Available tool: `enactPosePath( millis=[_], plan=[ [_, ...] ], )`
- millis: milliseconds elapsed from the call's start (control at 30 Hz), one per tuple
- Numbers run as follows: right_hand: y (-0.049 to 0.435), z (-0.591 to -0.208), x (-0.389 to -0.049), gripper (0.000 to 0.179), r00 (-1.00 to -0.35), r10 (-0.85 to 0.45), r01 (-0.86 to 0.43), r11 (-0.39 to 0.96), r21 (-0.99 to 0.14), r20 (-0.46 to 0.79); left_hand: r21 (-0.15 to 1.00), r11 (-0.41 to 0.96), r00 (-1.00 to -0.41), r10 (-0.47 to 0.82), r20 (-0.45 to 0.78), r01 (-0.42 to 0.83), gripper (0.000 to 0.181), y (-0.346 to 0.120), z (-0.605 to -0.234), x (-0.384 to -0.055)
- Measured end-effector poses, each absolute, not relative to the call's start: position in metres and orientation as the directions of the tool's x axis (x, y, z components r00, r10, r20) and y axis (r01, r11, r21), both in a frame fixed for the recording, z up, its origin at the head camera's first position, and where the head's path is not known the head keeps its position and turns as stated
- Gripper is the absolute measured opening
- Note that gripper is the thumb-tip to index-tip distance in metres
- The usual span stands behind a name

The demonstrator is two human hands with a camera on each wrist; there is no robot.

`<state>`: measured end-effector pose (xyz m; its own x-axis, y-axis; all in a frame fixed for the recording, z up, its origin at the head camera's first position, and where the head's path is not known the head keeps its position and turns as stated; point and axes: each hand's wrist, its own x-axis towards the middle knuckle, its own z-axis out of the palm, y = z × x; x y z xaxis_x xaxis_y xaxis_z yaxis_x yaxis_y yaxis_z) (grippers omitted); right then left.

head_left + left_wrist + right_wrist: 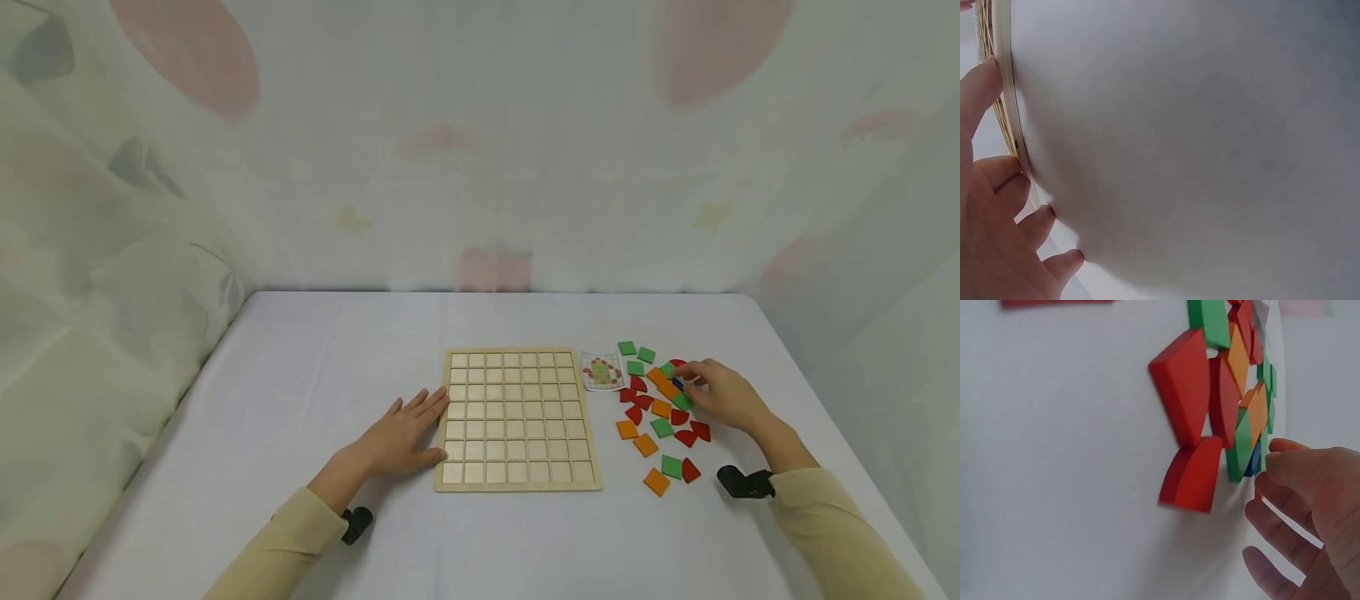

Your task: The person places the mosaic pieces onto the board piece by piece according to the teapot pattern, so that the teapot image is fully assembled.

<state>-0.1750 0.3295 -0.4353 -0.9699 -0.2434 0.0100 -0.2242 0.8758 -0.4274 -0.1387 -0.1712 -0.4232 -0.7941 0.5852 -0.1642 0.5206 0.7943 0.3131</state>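
Observation:
My left hand [401, 437] lies flat beside a square wooden grid board [517, 487], its fingers spread and fingertips on the board's left rim. In the left wrist view, the thumb and fingers touch the pale wooden edge [1004, 62]. At the right, my right hand [723, 396] reaches over a scatter of coloured tiles with loosely bent fingers. Its thumb and index fingertips come close to a dark blue tile [678, 384] and a green tile [667, 369]. A red tile [1258, 489] is partly hidden behind those fingers in the right wrist view. No tile shows lifted between them.
A small printed pattern card [602, 372] lies between the board and the tiles. Orange squares [656, 482], green squares [672, 466] and red quarter-round pieces [691, 471] are spread over the white tablecloth [517, 550]. Patterned fabric [487, 167] hangs behind the table.

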Motion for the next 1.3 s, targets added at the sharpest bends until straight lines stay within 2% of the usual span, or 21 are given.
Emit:
enactPosePath(
  millis=[533, 833, 1300],
  plan=[
    [0.339, -0.444, -0.179, 0.026, -0.956, -0.293, -0.261, 0.836, -0.483, 0.01, 0.338, 0.787, -0.782, 0.594, -0.187, 0.517, 0.082, -0.171, -0.423, -0.141],
    [0.341, -0.446, -0.182, 0.025, -0.96, -0.278, -0.247, 0.847, -0.47, 0.002, 0.34, 0.792, -0.784, 0.588, -0.199, 0.508, 0.083, -0.172, -0.425, -0.142],
    [0.345, -0.453, -0.181, 0.025, -0.992, -0.115, -0.084, 0.915, -0.395, -0.058, 0.343, 0.793, -0.787, 0.585, -0.197, 0.503, 0.083, -0.171, -0.424, -0.142]
  ],
)
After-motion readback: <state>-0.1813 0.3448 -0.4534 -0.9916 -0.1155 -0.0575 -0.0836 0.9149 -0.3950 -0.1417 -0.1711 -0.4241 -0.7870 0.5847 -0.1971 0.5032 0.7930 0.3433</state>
